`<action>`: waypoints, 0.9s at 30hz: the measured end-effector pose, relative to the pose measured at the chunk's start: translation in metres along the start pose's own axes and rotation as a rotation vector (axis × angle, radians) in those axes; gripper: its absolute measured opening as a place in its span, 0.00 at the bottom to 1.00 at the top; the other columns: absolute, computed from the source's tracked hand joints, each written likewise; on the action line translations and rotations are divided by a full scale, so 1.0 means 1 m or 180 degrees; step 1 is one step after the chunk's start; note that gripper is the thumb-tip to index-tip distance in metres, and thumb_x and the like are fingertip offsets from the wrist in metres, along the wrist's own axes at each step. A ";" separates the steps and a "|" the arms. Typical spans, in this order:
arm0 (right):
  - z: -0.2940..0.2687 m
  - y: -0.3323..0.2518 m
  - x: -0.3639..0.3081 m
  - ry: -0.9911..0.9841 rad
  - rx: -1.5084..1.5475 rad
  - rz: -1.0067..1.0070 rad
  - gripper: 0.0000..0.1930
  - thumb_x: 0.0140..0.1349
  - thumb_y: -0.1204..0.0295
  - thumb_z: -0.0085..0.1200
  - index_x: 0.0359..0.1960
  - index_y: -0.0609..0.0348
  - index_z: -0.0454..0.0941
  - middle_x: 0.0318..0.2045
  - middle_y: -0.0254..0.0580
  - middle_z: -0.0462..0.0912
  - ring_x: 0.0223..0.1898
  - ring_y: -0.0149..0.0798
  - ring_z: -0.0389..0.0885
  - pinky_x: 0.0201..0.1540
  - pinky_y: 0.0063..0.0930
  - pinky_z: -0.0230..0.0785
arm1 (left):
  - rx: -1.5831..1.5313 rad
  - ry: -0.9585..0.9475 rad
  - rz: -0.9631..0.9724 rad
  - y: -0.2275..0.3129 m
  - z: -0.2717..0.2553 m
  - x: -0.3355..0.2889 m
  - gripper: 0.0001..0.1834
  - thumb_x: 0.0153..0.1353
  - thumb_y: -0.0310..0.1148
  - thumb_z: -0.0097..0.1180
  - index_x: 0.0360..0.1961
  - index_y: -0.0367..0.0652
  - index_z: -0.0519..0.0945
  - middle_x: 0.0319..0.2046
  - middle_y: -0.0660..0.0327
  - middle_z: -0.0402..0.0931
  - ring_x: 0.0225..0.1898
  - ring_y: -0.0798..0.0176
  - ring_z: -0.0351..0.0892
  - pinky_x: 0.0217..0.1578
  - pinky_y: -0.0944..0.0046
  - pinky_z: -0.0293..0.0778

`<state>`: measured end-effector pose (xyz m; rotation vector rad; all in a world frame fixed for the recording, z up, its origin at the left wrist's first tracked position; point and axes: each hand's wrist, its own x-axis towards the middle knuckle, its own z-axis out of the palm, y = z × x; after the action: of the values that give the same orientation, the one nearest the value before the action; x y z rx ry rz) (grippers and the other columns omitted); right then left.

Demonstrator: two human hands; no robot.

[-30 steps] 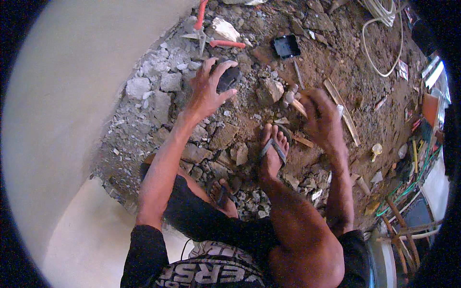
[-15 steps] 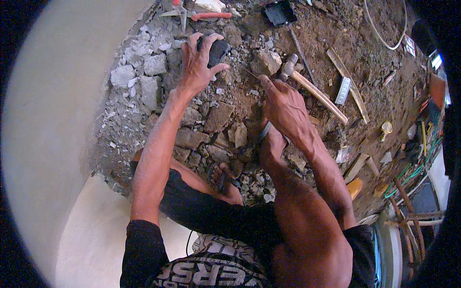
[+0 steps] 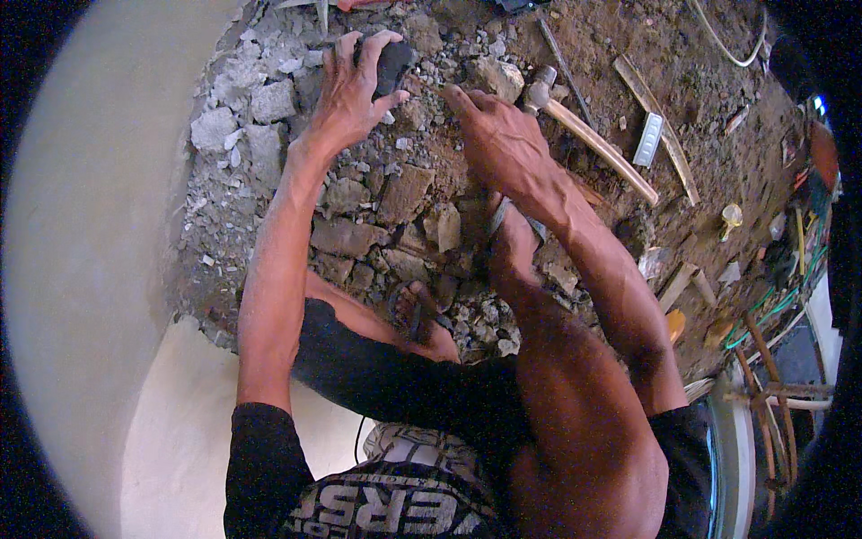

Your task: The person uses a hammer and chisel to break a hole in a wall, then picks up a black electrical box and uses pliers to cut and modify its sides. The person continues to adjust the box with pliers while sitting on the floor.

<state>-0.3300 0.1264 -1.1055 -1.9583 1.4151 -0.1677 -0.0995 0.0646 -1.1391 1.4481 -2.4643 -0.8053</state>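
Your left hand (image 3: 348, 103) grips the black box (image 3: 393, 69); your right hand (image 3: 505, 144) bends close by, its grip hidden; you seem to be placing the box, so next hold it steady.

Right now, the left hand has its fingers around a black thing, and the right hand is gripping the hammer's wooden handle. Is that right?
Not quite: the right hand isn't gripping the hammer. The head view shows it lying on the ground beside that hand. The left hand does have its fingers around a black thing.
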 end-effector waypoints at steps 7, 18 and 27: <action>-0.001 -0.008 0.012 -0.0252 -0.0090 0.0041 0.27 0.53 0.79 0.51 0.59 0.57 0.72 0.36 0.57 0.81 0.37 0.61 0.82 0.35 0.50 0.76 | 0.0279 0.0201 0.0076 0.000 0.004 -0.002 0.45 0.50 0.39 0.72 0.67 0.53 0.59 0.56 0.47 0.59 0.58 0.39 0.61 0.59 0.42 0.60; -0.001 -0.015 0.021 -0.0280 0.0147 -0.0002 0.20 0.56 0.79 0.49 0.52 0.62 0.74 0.31 0.61 0.81 0.33 0.62 0.83 0.33 0.53 0.75 | 0.0460 0.0301 0.0243 -0.002 0.005 -0.003 0.45 0.52 0.40 0.70 0.67 0.53 0.58 0.56 0.45 0.58 0.56 0.36 0.61 0.58 0.40 0.63; 0.008 -0.018 0.031 -0.0093 0.0091 -0.0250 0.14 0.56 0.77 0.51 0.45 0.64 0.75 0.32 0.62 0.81 0.33 0.63 0.83 0.34 0.52 0.77 | 0.0527 0.0011 -0.0049 -0.006 0.008 -0.003 0.46 0.51 0.44 0.70 0.68 0.54 0.58 0.59 0.45 0.58 0.59 0.35 0.60 0.61 0.41 0.63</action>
<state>-0.3002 0.1056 -1.1098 -1.9860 1.3110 -0.1934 -0.0965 0.0675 -1.1488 1.5219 -2.5736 -0.6131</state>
